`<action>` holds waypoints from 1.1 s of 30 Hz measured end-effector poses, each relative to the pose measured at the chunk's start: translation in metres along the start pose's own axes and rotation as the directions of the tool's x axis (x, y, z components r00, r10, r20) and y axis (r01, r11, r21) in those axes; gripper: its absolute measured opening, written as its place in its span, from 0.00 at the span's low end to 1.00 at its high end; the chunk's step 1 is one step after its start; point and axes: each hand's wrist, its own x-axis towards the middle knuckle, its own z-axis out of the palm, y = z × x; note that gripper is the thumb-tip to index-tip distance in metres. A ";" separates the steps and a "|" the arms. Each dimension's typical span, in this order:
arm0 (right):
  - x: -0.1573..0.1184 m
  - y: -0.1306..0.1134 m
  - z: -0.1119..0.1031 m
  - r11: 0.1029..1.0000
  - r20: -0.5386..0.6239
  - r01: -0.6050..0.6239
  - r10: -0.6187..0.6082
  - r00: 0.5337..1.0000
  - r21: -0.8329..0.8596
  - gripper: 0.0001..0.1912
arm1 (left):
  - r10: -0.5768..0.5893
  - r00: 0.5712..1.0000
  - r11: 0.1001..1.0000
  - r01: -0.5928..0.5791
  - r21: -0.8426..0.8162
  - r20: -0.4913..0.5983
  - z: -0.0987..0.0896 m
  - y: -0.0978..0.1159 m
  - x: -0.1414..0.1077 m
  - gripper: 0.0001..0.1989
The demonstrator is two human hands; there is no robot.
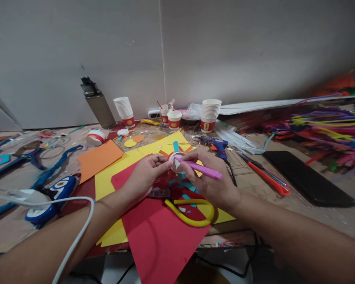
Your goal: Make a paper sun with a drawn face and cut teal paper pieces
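Observation:
My left hand is closed on the left rim of a small paper cup, whose round end faces me. Orange and teal strips stick out around the cup. In my right hand is a pink marker, its front end at the cup's round face. Under my hands lie red paper, yellow paper and scissors with a yellow handle. Small teal scraps lie beside the scissors.
Stacked cups and a bottle stand at the back. Farther right are a blue glue gun, a red cutter, a black phone-like slab and pipe cleaners. A white cable crosses my left forearm.

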 end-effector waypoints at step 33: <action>0.000 0.000 0.000 1.000 0.002 -0.019 0.019 1.000 -0.019 0.01 | 0.019 1.000 1.000 -0.019 -0.006 -0.016 0.001 0.001 -0.001 0.16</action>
